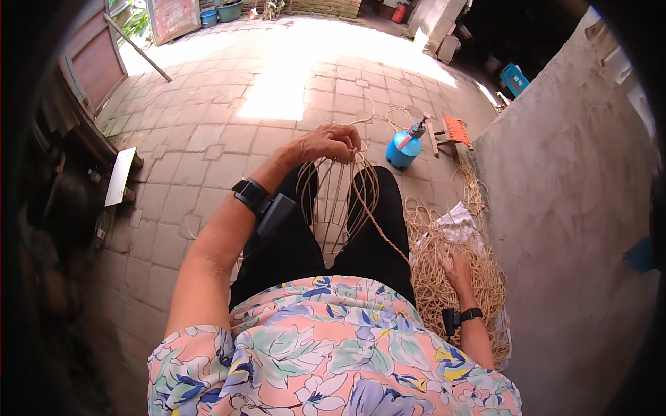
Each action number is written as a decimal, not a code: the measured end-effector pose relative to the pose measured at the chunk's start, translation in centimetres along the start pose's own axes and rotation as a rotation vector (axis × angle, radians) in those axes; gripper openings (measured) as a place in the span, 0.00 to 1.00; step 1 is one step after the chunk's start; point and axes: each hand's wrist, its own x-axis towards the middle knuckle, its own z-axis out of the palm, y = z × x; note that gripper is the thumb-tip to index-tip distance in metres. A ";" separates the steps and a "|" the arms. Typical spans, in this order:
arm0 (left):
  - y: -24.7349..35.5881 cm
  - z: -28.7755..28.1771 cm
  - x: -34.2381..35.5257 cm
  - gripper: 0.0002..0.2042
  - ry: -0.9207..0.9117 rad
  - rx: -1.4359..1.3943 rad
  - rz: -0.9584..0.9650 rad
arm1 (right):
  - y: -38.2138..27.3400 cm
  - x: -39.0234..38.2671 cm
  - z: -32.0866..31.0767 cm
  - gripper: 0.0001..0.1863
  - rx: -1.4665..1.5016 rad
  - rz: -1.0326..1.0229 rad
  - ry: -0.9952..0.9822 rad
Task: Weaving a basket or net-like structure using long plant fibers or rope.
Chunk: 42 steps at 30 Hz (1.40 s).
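Observation:
Between my thighs stands a rounded frame of thin wire rods (pixel 331 201), like a basket skeleton. My left hand (pixel 335 143) is closed on the gathered top of the frame, fingers bent over it. A twisted tan cord (pixel 378 225) runs from that top across my right thigh to a large, loose heap of cord (pixel 444 305) on the floor at my right. My right hand (pixel 458 272) reaches into this heap, its fingers curled among the strands; which strand it grips is hard to make out.
A blue pump sprayer (pixel 404 150) stands ahead to the right, beside a small wooden stool with an orange woven seat (pixel 456 130). White cloth (pixel 459 225) shows by the cord heap. A rough wall (pixel 569 180) rises on the right. A low bench (pixel 121 177) is at left.

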 end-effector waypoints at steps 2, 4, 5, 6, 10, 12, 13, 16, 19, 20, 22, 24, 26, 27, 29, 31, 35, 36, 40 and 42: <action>0.6 0.1 0.1 0.15 -0.005 0.021 -0.011 | -5.7 3.4 -2.9 0.15 0.408 0.003 0.118; 1.0 0.4 0.0 0.15 -0.013 -0.016 -0.026 | -13.0 5.9 -7.1 0.16 0.761 0.033 -0.020; 1.0 0.5 -0.1 0.14 -0.006 -0.056 -0.039 | -16.4 6.4 -8.9 0.17 0.904 0.019 -0.110; 1.0 0.6 -0.4 0.14 -0.013 -0.048 -0.046 | -19.6 6.4 -10.9 0.17 0.914 0.010 -0.242; 1.2 1.3 -0.3 0.12 0.026 -0.078 -0.099 | -24.3 5.8 -12.1 0.17 1.019 -0.040 -0.642; 1.3 1.5 -0.1 0.10 0.082 0.007 -0.087 | -23.8 6.1 -11.4 0.16 1.021 -0.058 -0.617; 1.2 1.4 -0.1 0.10 0.080 0.012 -0.090 | -23.5 6.1 -11.1 0.15 1.012 -0.077 -0.604; 0.5 1.1 -0.2 0.10 0.067 0.075 -0.058 | -22.8 6.0 -10.7 0.14 0.999 -0.181 -0.516; -0.2 1.0 -0.1 0.12 0.059 0.042 0.037 | -22.8 5.8 -10.9 0.14 0.986 -0.271 -0.442; -0.1 1.2 0.0 0.11 0.072 0.021 0.029 | -22.8 5.7 -11.1 0.14 0.988 -0.328 -0.398; 0.3 1.4 0.0 0.10 0.081 0.003 0.019 | -23.0 5.5 -11.9 0.14 0.975 -0.318 -0.400; 0.6 1.3 -0.2 0.08 0.023 -0.005 -0.007 | -23.0 5.2 -11.9 0.14 0.963 -0.308 -0.402; 0.5 1.3 -0.3 0.08 0.031 -0.041 -0.008 | -22.9 5.2 -11.2 0.14 0.947 -0.349 -0.386; 0.4 1.3 -0.4 0.08 0.040 -0.079 -0.009 | -22.8 5.1 -10.9 0.14 0.950 -0.349 -0.384; 0.4 1.4 -0.3 0.08 0.048 -0.076 -0.004 | -22.6 4.9 -10.6 0.13 0.972 -0.357 -0.353; 0.3 1.4 -0.3 0.09 0.055 -0.074 0.001 | -22.7 4.8 -11.2 0.12 0.947 -0.351 -0.373; -0.1 1.5 -0.2 0.09 0.094 -0.110 0.000 | -22.9 4.1 -12.3 0.10 0.955 -0.388 -0.295; -0.1 1.5 -0.2 0.09 0.102 -0.122 0.006 | -22.9 4.1 -12.7 0.10 0.956 -0.386 -0.293; 0.5 1.9 -0.6 0.09 0.112 -0.070 -0.001 | -23.3 4.7 -16.4 0.11 1.049 -0.447 -0.209; 1.2 2.3 -0.6 0.09 0.145 0.075 -0.023 | -23.0 6.4 -18.3 0.11 1.050 -0.459 -0.232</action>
